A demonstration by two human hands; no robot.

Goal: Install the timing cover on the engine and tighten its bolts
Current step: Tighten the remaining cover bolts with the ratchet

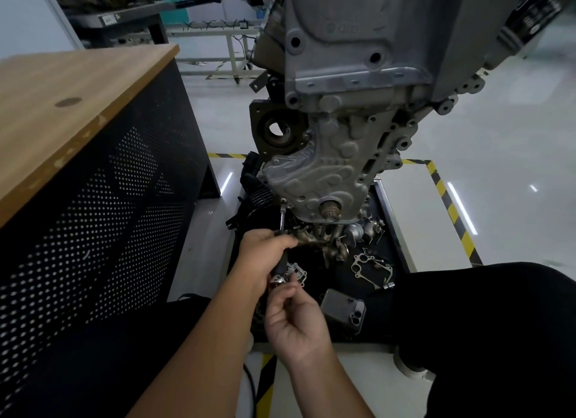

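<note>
Head view: timing cover (314, 180) sits seated on the engine (358, 59), just above the left hand (265, 246). Left hand grips a long driver (282, 221), tip at a lower-edge bolt; right hand (293, 321), just below, pinches its ratchet end. Judged: fitting done, bolt tightening under way, remaining bolts unverified
</note>
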